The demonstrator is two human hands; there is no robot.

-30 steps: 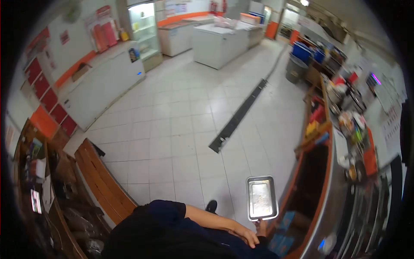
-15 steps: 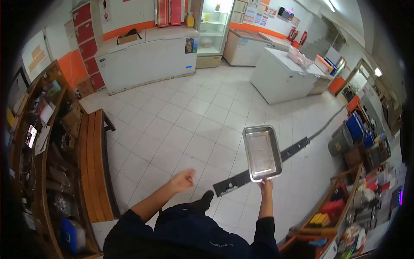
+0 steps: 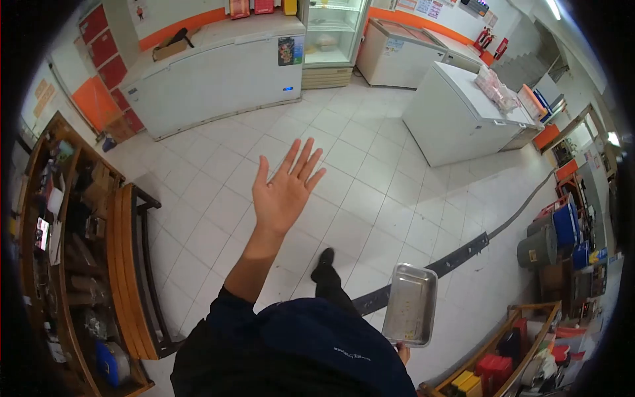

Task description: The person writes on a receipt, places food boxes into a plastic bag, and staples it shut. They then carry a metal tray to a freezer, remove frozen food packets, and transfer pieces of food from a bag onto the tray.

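Note:
My left hand (image 3: 284, 193) is raised in front of me, palm showing and fingers spread, with nothing in it. Low on the right, my right hand (image 3: 403, 352) grips the near edge of a rectangular metal tray (image 3: 411, 304). The tray has raised sides, and small yellowish bits lie on its bottom. Most of my right hand is hidden behind the tray and my body. Below the tray, a black strip (image 3: 456, 257) runs across the tiled floor.
Wooden shelves (image 3: 63, 278) and a slatted bench (image 3: 129, 264) line the left side. Chest freezers (image 3: 218, 76) and a glass-door fridge (image 3: 329, 40) stand ahead, another freezer (image 3: 443, 122) to the right. A grey bin (image 3: 537, 249) and a wooden crate (image 3: 522, 331) are at right.
My left hand has risen forward and its fingers have spread. The tray, still in my right hand, has come lower and closer to my body. My view has shifted as I step.

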